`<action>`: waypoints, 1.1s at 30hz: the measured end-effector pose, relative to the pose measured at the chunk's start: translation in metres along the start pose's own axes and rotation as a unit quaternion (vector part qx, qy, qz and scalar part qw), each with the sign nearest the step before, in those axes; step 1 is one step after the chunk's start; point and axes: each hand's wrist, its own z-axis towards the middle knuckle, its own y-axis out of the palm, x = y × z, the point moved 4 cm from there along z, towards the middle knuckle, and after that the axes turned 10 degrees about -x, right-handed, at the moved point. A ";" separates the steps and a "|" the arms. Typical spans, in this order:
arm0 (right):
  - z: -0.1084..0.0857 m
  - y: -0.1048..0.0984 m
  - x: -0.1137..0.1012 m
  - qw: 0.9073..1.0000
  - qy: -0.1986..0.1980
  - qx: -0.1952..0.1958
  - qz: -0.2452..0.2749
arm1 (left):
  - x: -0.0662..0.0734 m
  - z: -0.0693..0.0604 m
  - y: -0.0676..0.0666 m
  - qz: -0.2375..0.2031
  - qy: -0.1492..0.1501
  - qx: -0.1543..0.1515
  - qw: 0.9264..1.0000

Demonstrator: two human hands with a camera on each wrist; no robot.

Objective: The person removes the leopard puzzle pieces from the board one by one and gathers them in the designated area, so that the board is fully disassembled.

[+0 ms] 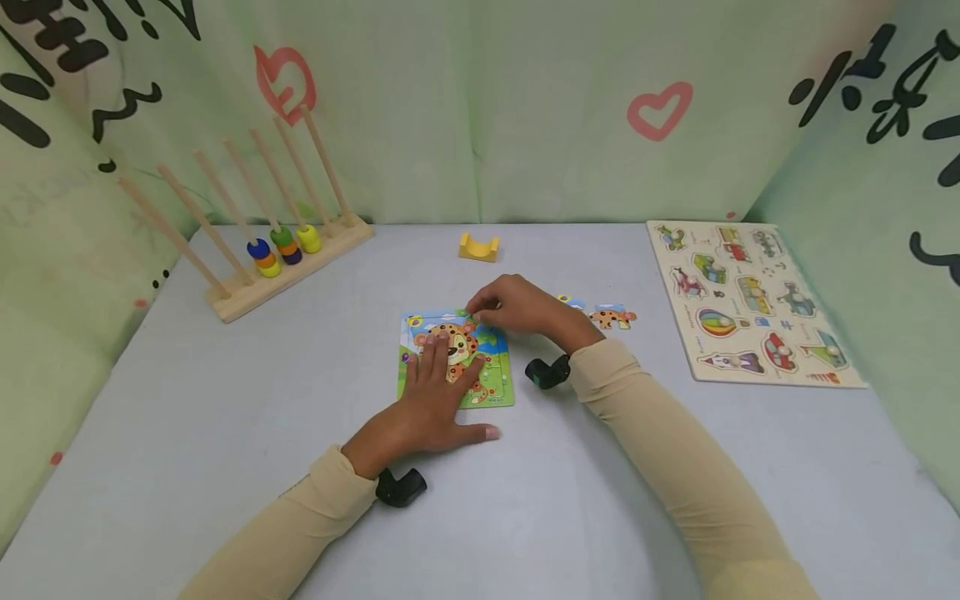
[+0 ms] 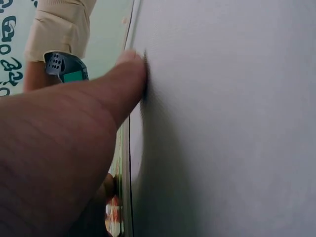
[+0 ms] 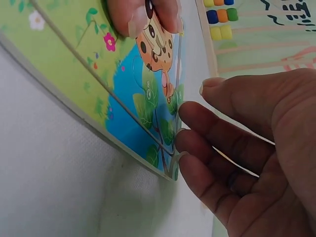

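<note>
A square leopard jigsaw puzzle (image 1: 495, 385) in a green-edged tray lies flat at the middle of the table. My left hand (image 1: 433, 407) rests over its lower left part with straight fingers, covering some of the picture, while the thumb lies on the white cloth. At the puzzle's far right corner is my right hand (image 1: 517, 307). In the right wrist view, its fingertips (image 3: 183, 160) touch the tray's edge, and the thumb stands apart with nothing pinched. Loose leopard puzzle pieces (image 1: 612, 317) lie beyond the right wrist, one partly hidden by it.
A wooden peg stand (image 1: 288, 275) with coloured beads is at the back left. A small yellow curved block (image 1: 478, 247) sits near the back edge. On the right lies a wooden picture board (image 1: 738, 333). Green cloth walls (image 1: 555, 125) enclose the table's back and sides.
</note>
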 end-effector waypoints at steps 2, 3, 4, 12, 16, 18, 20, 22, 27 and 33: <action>0.001 0.000 -0.001 1.000 0.005 -0.002 -0.005 | 0.000 -0.001 0.000 0.002 -0.002 -0.002 1.000; 0.001 0.000 -0.002 1.000 0.007 -0.002 -0.006 | 0.000 -0.001 0.000 0.003 -0.005 -0.004 1.000; 0.002 0.001 -0.002 1.000 0.011 -0.002 -0.008 | 0.000 -0.002 0.001 0.004 -0.007 -0.006 1.000; 0.002 0.001 -0.002 1.000 0.014 0.009 -0.011 | 0.001 -0.001 0.002 0.011 -0.010 -0.007 1.000; 0.003 0.001 -0.003 1.000 0.014 0.018 -0.007 | 0.001 -0.001 0.001 0.015 -0.008 -0.002 1.000; 0.004 0.000 -0.004 1.000 0.016 0.021 -0.006 | 0.001 -0.001 0.002 0.016 -0.006 -0.001 1.000; 0.005 0.000 -0.005 0.999 0.017 0.025 -0.010 | 0.001 0.000 0.002 0.016 -0.004 0.001 1.000; 0.005 -0.001 -0.006 0.999 0.016 0.029 -0.012 | 0.000 0.000 0.002 0.016 -0.003 0.001 1.000; 0.004 -0.001 -0.004 0.999 0.003 0.035 -0.001 | 0.000 0.001 0.002 0.018 -0.003 -0.001 1.000; 0.000 -0.003 0.001 0.997 -0.020 0.044 0.053 | -0.001 0.000 0.003 0.019 -0.008 -0.006 1.000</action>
